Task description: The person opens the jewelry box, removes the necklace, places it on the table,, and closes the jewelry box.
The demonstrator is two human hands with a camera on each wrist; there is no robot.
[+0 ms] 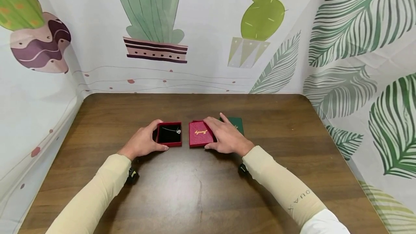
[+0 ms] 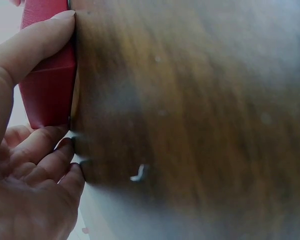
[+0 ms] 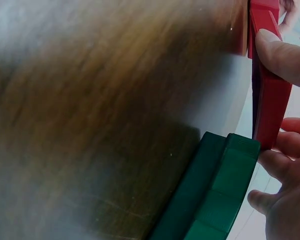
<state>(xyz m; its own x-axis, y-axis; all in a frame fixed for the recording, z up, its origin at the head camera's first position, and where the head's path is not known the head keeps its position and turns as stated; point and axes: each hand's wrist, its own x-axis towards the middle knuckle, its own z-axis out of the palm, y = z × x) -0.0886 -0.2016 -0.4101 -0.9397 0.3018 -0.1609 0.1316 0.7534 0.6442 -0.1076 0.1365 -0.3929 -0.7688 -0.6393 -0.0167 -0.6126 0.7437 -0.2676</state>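
Note:
An open red jewelry box (image 1: 172, 144) rests on the wooden table, left of the middle. Inside, a black cushion (image 1: 164, 138) carries a silver necklace (image 1: 178, 131) with a small pendant. My left hand (image 1: 142, 141) grips the box from its left side, thumb (image 2: 42, 42) along the near wall and fingers at the far side. To the right, my right hand (image 1: 227, 136) pinches a red lid (image 1: 197, 137) with gold lettering, thumb on its near edge. In the right wrist view the lid (image 3: 274, 100) shows edge-on; its hollow underside faces the table.
A green box (image 1: 239, 122) with gold lettering lies on the table (image 1: 156, 198), partly hidden behind my right hand. Close by in the right wrist view, its corner stands near the red lid. A cloth backdrop (image 1: 208, 28) printed with cacti and leaves borders the table's far edge.

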